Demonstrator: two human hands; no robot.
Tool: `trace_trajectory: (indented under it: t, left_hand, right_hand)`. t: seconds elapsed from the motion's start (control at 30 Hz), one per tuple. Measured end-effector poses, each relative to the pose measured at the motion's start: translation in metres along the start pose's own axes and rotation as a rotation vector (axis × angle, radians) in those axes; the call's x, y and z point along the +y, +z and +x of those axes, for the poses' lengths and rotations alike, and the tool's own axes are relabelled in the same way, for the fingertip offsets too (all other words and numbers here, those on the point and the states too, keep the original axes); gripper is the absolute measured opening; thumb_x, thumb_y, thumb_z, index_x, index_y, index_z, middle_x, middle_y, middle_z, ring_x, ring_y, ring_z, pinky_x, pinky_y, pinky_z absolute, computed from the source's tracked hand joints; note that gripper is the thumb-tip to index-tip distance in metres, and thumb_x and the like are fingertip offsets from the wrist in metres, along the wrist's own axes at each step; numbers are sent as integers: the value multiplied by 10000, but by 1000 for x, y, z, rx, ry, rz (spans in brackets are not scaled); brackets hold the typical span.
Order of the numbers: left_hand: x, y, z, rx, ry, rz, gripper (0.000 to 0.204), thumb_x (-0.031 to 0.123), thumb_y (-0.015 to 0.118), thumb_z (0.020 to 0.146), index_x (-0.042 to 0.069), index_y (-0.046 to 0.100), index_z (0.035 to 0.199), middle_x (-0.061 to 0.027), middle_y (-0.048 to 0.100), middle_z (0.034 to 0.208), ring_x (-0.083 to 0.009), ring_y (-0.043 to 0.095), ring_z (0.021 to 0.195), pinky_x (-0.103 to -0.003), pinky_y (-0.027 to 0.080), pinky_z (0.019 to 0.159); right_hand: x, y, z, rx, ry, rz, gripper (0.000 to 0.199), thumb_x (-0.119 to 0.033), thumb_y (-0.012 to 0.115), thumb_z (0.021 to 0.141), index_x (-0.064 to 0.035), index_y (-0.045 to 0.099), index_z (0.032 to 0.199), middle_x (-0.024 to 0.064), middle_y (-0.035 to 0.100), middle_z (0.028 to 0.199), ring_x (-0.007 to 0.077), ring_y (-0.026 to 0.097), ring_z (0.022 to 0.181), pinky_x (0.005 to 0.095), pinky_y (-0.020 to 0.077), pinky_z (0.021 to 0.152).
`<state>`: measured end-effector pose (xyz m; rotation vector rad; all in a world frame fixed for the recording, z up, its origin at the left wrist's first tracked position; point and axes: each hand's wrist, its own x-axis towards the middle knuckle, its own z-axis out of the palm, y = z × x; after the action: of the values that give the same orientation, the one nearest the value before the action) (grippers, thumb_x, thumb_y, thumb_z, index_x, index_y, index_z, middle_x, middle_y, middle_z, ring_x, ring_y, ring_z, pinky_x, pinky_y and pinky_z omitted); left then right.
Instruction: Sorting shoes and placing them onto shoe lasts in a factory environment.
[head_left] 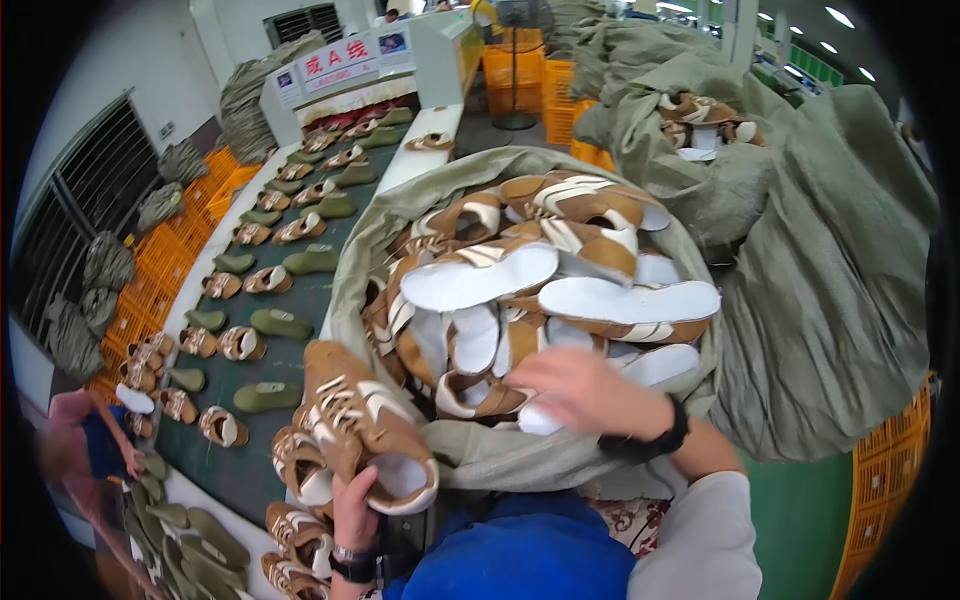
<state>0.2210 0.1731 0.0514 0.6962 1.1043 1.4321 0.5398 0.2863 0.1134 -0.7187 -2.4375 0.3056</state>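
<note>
A brown shoe upper [365,425] with cream stripes and laces is in my left hand [356,515], whose fingers close around its heel end; it is tilted with its toe pointing away. My right hand [585,395] is over the near side of a large grey-green sack [460,455], close to a brown-and-cream shoe upper [480,395]. Motion blurs its fingers, so I cannot make out whether they grip anything. Several more uppers fill the sack, some lying with white undersides [480,278] up.
Left of the sack runs a dark green conveyor [275,370] carrying uppers and green shoe lasts [280,322] in rows. More uppers [300,530] line its near edge. A co-worker [95,450] stands across it. A second sack [690,180] and orange crates [885,480] are at right.
</note>
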Motion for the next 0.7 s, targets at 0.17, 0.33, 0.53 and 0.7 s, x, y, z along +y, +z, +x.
trace_trajectory:
  t: [0.17, 0.33, 0.53, 0.7]
  left_hand:
    - [0, -7, -15, 25, 37, 28, 557, 80, 552, 782, -9, 377, 1303, -118, 536, 1191, -233, 555, 1050, -340, 442, 916]
    - [-5, -6, -13, 0, 32, 80, 548, 74, 565, 773, -17, 395, 1286, -116, 540, 1175, -223, 552, 1042, -332, 441, 905]
    - [-5, -3, -9, -18, -16, 74, 581, 59, 632, 739, -31, 419, 1271, -112, 536, 1198, -215, 529, 1065, -324, 401, 929]
    - [-4, 1, -12, -12, 2, 48, 587, 61, 635, 740, -33, 415, 1276, -110, 533, 1206, -215, 526, 1072, -326, 394, 938]
  right_hand:
    - [128, -101, 3, 64, 472, -447, 326, -57, 593, 746, -52, 594, 1072, 158, 607, 985, 330, 578, 935, 384, 469, 827]
    - [226, -111, 4, 83, 639, -371, 486, -261, 685, 676, -64, 600, 1111, 222, 596, 1032, 346, 571, 986, 385, 461, 881]
    - [226, -83, 46, 137, 646, -497, 469, -313, 634, 713, -87, 600, 1123, 192, 620, 1045, 323, 579, 998, 389, 458, 875]
    - [215, -109, 69, 509, 759, 36, 423, -336, 547, 779, -55, 597, 1091, 147, 647, 974, 294, 630, 905, 388, 489, 765]
